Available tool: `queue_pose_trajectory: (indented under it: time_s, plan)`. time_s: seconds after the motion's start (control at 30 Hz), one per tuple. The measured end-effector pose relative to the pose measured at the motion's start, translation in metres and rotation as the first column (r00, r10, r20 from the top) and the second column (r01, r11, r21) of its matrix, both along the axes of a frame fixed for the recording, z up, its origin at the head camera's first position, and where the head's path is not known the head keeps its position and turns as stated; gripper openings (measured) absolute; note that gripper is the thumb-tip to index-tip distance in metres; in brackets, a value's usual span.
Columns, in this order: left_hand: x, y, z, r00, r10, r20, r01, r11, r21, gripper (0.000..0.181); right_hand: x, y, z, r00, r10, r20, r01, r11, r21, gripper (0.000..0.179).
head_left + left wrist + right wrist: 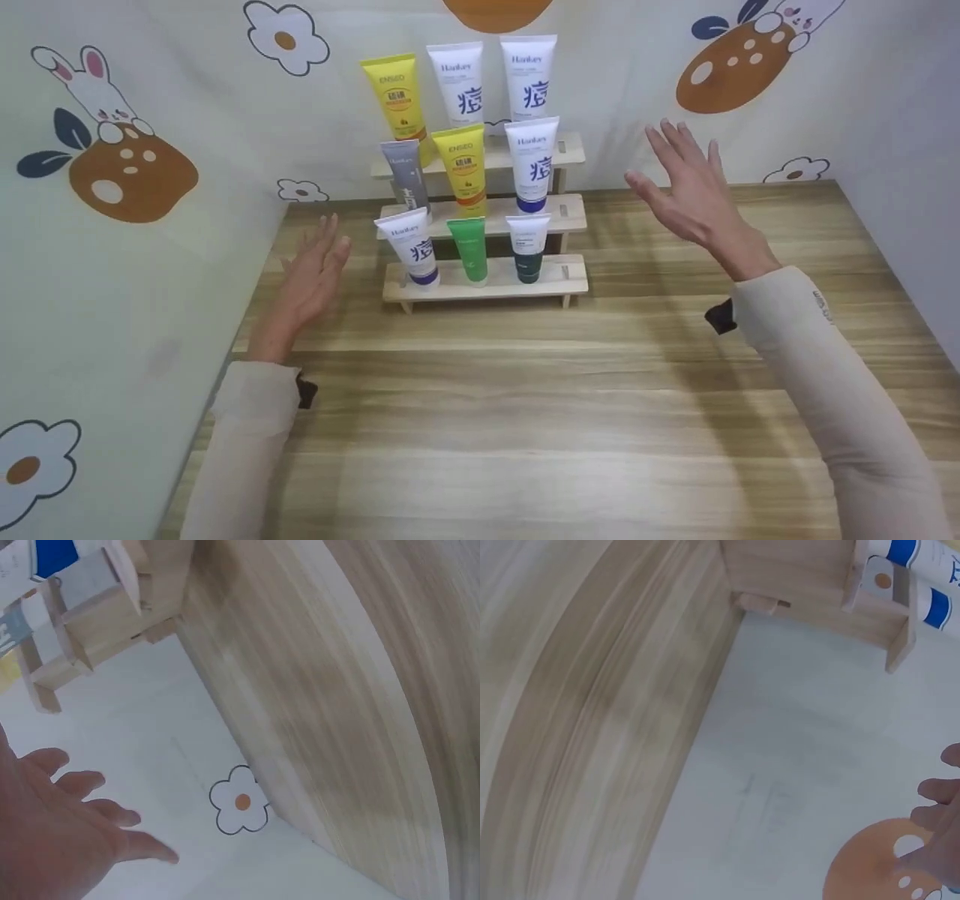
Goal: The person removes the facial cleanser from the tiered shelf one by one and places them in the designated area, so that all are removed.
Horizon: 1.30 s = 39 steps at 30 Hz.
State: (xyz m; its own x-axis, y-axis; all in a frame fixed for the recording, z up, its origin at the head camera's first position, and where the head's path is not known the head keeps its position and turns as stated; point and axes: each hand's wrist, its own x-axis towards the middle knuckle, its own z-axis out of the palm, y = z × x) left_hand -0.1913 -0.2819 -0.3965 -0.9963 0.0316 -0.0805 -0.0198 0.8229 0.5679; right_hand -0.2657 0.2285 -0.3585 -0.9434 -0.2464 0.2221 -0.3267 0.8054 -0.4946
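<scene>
A three-tier wooden stand (487, 291) holds several upright squeeze tubes. On its top tier are a yellow tube (396, 101) and two white tubes with blue print. The middle tier bears a grey tube (406, 174), a yellow tube and a white tube (532, 166). At the bottom stand a white-and-blue tube (411, 246), a green tube (470, 251) and a white-and-dark-green tube (528, 247). My left hand (309, 271) hovers left of the stand, fingers extended, holding nothing. To the right, my right hand (694, 195) is raised with fingers spread and touches nothing.
The stand sits on a wood-grain table (487, 420) near its back edge. Behind it and at the left are pale walls (225, 67) printed with flowers, rabbits and orange shapes. Another pale wall (892, 150) borders the table's right side.
</scene>
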Motion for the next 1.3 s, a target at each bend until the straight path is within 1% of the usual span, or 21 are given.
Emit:
queue_pose_trajectory:
  time_s: [0.07,0.13,0.27,0.37,0.47,0.57,0.63,0.7,0.73,0.8,0.93,1.03,1.07,1.1,1.2,1.27,1.3]
  plan:
    - [0.004,0.003,0.004,1.0,0.001,0.012,-0.002,0.998,0.059,0.074,0.0,-0.004,0.004,1.0,0.007,-0.009,-0.008,0.998,-0.069,0.078]
    - [0.007,0.006,0.009,1.0,0.009,0.013,-0.01,0.993,0.116,0.073,0.001,-0.009,0.009,1.0,0.014,0.005,-0.013,0.988,-0.156,0.073]
    - [0.012,0.015,0.017,0.999,0.04,-0.002,-0.038,0.974,0.223,0.073,0.002,-0.016,0.02,0.998,0.011,0.054,0.006,0.952,-0.306,0.066]
    - [0.012,0.02,0.021,0.998,0.053,-0.021,-0.043,0.949,0.313,0.072,0.001,-0.021,0.029,0.995,0.02,0.093,0.018,0.918,-0.395,0.063]
    - [0.01,0.023,0.023,0.997,0.07,-0.021,-0.056,0.911,0.409,0.069,-0.002,-0.028,0.039,0.991,0.053,0.12,0.012,0.874,-0.485,0.061]
    - [0.006,0.023,0.025,0.996,0.093,0.007,-0.084,0.858,0.506,0.066,-0.005,-0.039,0.05,0.988,0.075,0.138,0.015,0.826,-0.563,0.059]
    - [0.004,0.024,0.025,0.994,0.106,0.031,-0.105,0.82,0.563,0.064,-0.006,-0.047,0.059,0.983,0.08,0.163,0.036,0.791,-0.61,0.059]
    - [0.003,0.025,0.025,0.992,0.115,0.045,-0.118,0.789,0.603,0.062,-0.008,-0.054,0.067,0.977,0.08,0.195,0.067,0.762,-0.645,0.058]
    - [0.003,0.025,0.025,0.992,0.12,0.05,-0.125,0.78,0.613,0.061,-0.01,-0.057,0.071,0.974,0.079,0.212,0.082,0.75,-0.656,0.058]
    - [0.002,0.026,0.024,0.989,0.134,0.057,-0.14,0.772,0.62,0.058,-0.012,-0.061,0.077,0.967,0.082,0.243,0.106,0.734,-0.671,0.057]
    - [0.004,0.026,0.021,0.981,0.18,0.068,-0.183,0.761,0.622,0.055,-0.021,-0.07,0.085,0.96,0.082,0.267,0.13,0.716,-0.686,0.055]
    - [0.005,0.027,0.018,0.972,0.223,0.075,-0.218,0.731,0.646,0.053,-0.028,-0.076,0.089,0.958,0.075,0.278,0.148,0.702,-0.697,0.055]
    - [0.005,0.028,0.017,0.969,0.232,0.082,-0.228,0.718,0.658,0.052,-0.03,-0.078,0.09,0.957,0.072,0.281,0.153,0.698,-0.7,0.055]
    - [0.006,0.029,0.015,0.967,0.237,0.09,-0.236,0.709,0.664,0.052,-0.032,-0.08,0.092,0.956,0.072,0.284,0.157,0.693,-0.703,0.055]
    - [0.008,0.029,0.01,0.966,0.225,0.125,-0.248,0.686,0.684,0.056,-0.036,-0.086,0.094,0.951,0.083,0.298,0.17,0.662,-0.73,0.055]
    - [0.009,0.029,0.005,0.965,0.216,0.149,-0.257,0.662,0.704,0.059,-0.038,-0.091,0.095,0.947,0.096,0.305,0.177,0.639,-0.749,0.054]
    - [0.01,0.029,0.001,0.963,0.218,0.158,-0.264,0.656,0.707,0.061,-0.039,-0.093,0.096,0.945,0.1,0.311,0.182,0.629,-0.756,0.054]
